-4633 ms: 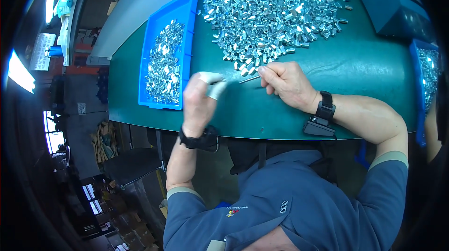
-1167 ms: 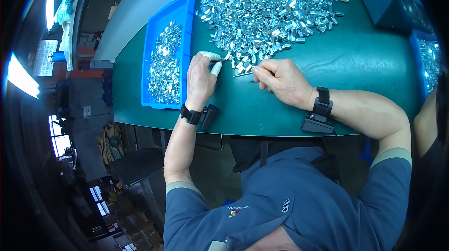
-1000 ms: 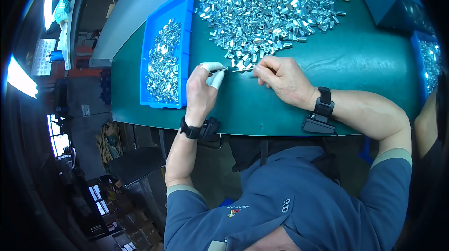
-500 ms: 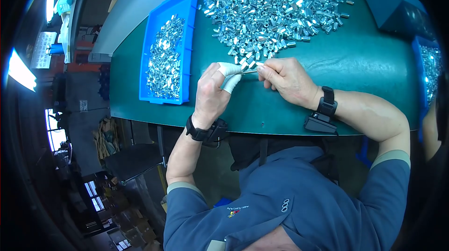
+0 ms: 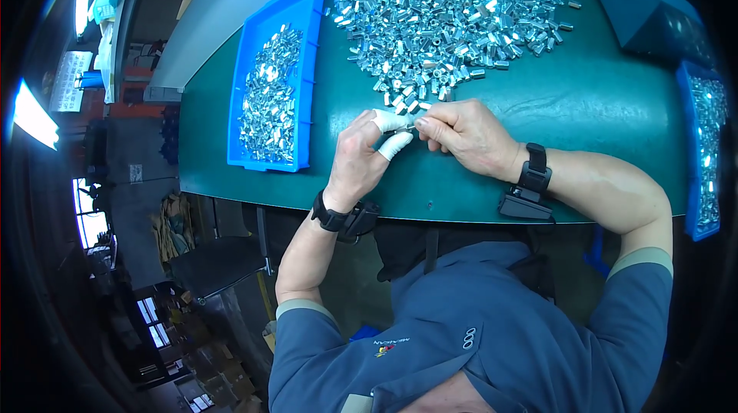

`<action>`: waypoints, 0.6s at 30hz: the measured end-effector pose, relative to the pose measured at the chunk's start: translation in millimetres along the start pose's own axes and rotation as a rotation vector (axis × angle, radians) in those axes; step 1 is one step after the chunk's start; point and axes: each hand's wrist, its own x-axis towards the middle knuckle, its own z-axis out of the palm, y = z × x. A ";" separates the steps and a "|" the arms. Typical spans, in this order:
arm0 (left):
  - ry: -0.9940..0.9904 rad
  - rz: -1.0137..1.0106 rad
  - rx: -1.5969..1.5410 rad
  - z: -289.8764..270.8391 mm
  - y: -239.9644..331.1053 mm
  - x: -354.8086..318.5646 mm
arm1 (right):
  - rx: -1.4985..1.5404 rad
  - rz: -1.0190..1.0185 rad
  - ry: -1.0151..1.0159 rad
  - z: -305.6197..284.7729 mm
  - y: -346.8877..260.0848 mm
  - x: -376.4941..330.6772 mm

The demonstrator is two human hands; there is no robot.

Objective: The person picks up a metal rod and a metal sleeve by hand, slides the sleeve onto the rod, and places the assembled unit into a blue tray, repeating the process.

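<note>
My left hand [image 5: 360, 153], with white covers on its thumb and forefinger, pinches a small silvery metal piece [image 5: 401, 131]; the fingers mostly hide its shape. My right hand [image 5: 470, 136] comes against it from the right, thumb and forefinger closed on a thin metal rod [image 5: 413, 128] that shows only as a short length between the fingertips. Just beyond both hands lies the near edge of a large heap of shiny metal hex standoffs [image 5: 453, 21], spread over the green tabletop [image 5: 584, 105].
At the left, a blue tray [image 5: 310, 74] holds many similar standoffs. Another blue tray [image 5: 696, 198] with metal parts lies along the right edge. A dark blue machine [image 5: 646, 13] stands at the far right. A black chair [image 5: 215, 263] is beyond the table's near left side.
My fingertips have come closer together, and less of the rod shows. My left hand has shifted slightly right and nearer. Another person's arm at the right edge has gone, uncovering the right tray.
</note>
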 end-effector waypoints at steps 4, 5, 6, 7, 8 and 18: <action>0.046 0.071 0.031 4.2 4.3 -0.7 | -0.026 0.016 0.039 -0.5 -0.3 1.4; 0.063 0.062 0.063 4.1 4.9 -1.7 | -0.025 0.014 0.033 1.4 -0.2 1.2; 0.077 0.062 0.088 5.3 5.4 0.0 | 0.006 0.022 0.028 1.7 -0.3 -0.3; 0.077 0.067 0.086 5.3 5.9 0.6 | 0.036 0.030 0.022 1.4 -1.1 -1.2; 0.081 0.075 0.097 4.2 6.6 0.1 | 0.034 0.029 0.027 0.3 -2.7 -1.4; 0.301 -0.050 0.369 -59.5 -46.0 -22.2 | 0.152 0.090 0.094 -2.8 -4.4 -0.6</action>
